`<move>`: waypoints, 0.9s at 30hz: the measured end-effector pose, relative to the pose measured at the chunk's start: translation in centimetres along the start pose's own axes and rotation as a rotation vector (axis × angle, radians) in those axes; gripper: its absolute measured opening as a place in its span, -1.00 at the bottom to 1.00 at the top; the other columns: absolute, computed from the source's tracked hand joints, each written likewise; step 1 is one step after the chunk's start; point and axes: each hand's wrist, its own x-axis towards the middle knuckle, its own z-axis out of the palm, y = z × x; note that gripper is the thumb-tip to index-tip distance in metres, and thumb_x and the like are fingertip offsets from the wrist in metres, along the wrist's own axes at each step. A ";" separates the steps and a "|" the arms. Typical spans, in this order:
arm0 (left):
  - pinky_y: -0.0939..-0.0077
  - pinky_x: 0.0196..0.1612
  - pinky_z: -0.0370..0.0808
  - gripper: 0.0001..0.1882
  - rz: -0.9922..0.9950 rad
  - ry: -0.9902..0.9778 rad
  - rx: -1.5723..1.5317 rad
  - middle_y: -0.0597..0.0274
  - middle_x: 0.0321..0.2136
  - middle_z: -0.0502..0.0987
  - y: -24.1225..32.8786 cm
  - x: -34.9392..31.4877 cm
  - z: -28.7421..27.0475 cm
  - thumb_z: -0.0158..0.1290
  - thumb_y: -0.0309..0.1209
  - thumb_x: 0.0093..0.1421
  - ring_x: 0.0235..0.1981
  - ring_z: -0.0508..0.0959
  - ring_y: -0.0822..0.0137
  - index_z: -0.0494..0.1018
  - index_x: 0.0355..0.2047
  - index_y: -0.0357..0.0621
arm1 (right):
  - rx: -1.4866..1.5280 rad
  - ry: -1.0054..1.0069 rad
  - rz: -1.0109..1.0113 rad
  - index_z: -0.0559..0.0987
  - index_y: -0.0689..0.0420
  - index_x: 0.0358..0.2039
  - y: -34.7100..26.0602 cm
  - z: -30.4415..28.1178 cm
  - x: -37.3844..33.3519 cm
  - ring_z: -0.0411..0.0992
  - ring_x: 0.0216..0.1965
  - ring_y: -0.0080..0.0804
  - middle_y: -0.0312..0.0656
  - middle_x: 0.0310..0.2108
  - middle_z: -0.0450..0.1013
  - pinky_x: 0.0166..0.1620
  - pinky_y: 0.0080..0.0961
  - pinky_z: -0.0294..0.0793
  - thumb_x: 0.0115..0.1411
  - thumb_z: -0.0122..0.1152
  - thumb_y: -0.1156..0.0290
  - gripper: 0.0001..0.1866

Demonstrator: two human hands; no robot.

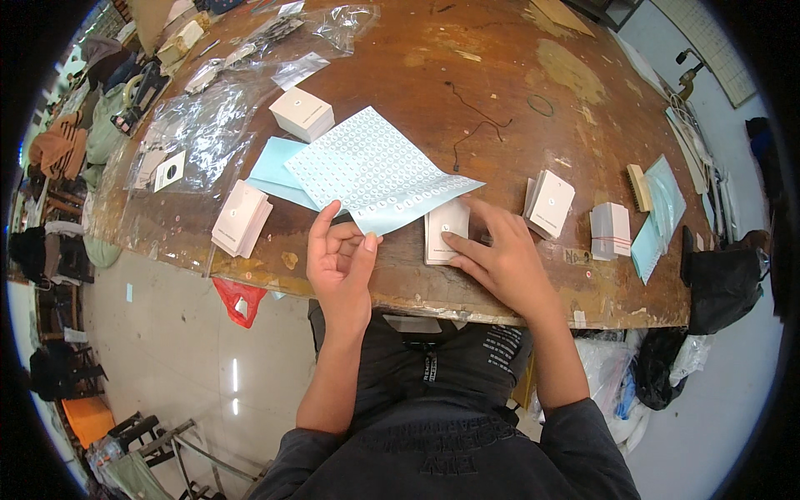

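Observation:
My left hand (340, 265) is palm up at the lower corner of a light blue sheet of small round stickers (367, 167). Its thumb and curled fingers pinch that corner, while the index finger points up. The sheet's near edge curls up off the table and partly covers a stack of white cards (438, 227). Over this stack is my right hand (498, 248), two fingertips pressing on the top card's face and the other fingers around its far right side. Another light blue sheet (275, 171) lies partly under the sticker sheet.
Other card stacks stand on the worn wooden table (400, 75): one at the left (242, 218), one behind the sheet (302, 113), one at the right (550, 203). A banded stack (610, 230), a brush (639, 187) and plastic bags (200, 133) lie around. Black cord (479, 125) lies farther back.

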 end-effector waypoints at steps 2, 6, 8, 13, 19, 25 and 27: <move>0.65 -0.16 0.48 -0.40 -0.001 0.005 0.007 0.15 -0.25 0.52 0.0 0.0 0.1 0.06 -0.65 0.20 -0.24 0.55 0.47 0.15 0.24 -0.32 | -0.014 0.020 0.005 0.66 -0.03 -0.15 0.0 -0.2 -0.5 0.36 0.04 -0.12 -0.08 0.12 0.36 0.06 -0.23 0.34 0.02 0.37 0.20 -0.65; 0.63 -0.15 0.48 -0.40 0.018 0.023 -0.006 0.17 -0.24 0.50 0.0 0.0 0.2 0.05 -0.66 0.20 -0.22 0.53 0.47 0.15 0.24 -0.30 | -0.004 0.107 0.061 0.63 0.01 -0.11 1.1 -1.9 -2.2 0.37 0.05 -0.07 -0.03 0.12 0.37 0.07 -0.20 0.36 -0.01 0.40 0.21 -0.59; 0.64 -0.14 0.46 -0.41 0.011 0.030 -0.031 0.20 -0.24 0.49 -0.1 0.0 0.2 0.05 -0.66 0.20 -0.22 0.52 0.47 0.16 0.24 -0.28 | -0.023 0.157 0.125 0.62 0.05 -0.10 2.3 -3.1 -3.1 0.36 0.06 -0.02 0.00 0.13 0.36 0.08 -0.18 0.37 -0.01 0.40 0.26 -0.59; 0.66 -0.06 0.37 -0.41 0.012 0.027 -0.062 0.25 -0.24 0.45 -0.2 0.1 0.0 0.02 -0.68 0.20 -0.19 0.46 0.52 0.14 0.23 -0.25 | -0.156 0.217 0.324 0.61 0.09 -0.08 6.1 -5.4 -4.4 0.35 0.09 0.03 0.00 0.15 0.35 0.11 -0.16 0.35 0.00 0.40 0.29 -0.57; 0.64 -0.03 0.34 -0.38 0.015 0.004 -0.068 0.27 -0.22 0.44 0.0 0.0 0.0 -0.05 -0.73 0.16 -0.19 0.42 0.54 0.11 0.25 -0.25 | -0.310 0.197 0.252 0.61 0.09 -0.08 6.4 -5.7 -4.0 0.33 0.11 0.02 -0.02 0.13 0.37 0.14 -0.14 0.32 -0.02 0.42 0.29 -0.56; 0.65 -0.02 0.33 -0.33 0.013 -0.034 -0.076 0.26 -0.22 0.44 0.3 -0.3 0.2 -0.07 -0.73 0.14 -0.20 0.41 0.53 0.07 0.28 -0.22 | -0.081 0.232 -0.026 0.59 0.04 -0.11 0.2 -2.3 -0.2 0.37 0.06 -0.06 -0.09 0.04 0.43 0.07 -0.14 0.35 -0.08 0.43 0.32 -0.54; 0.63 -0.02 0.34 -0.31 0.005 -0.059 -0.084 0.25 -0.21 0.45 0.5 -0.3 0.1 -0.07 -0.72 0.15 -0.19 0.42 0.53 0.04 0.30 -0.21 | -0.011 0.266 -0.185 0.58 0.06 -0.21 -1.9 0.0 1.5 0.42 -0.04 -0.16 -0.17 -0.06 0.46 -0.05 -0.22 0.38 -0.10 0.37 0.35 -0.64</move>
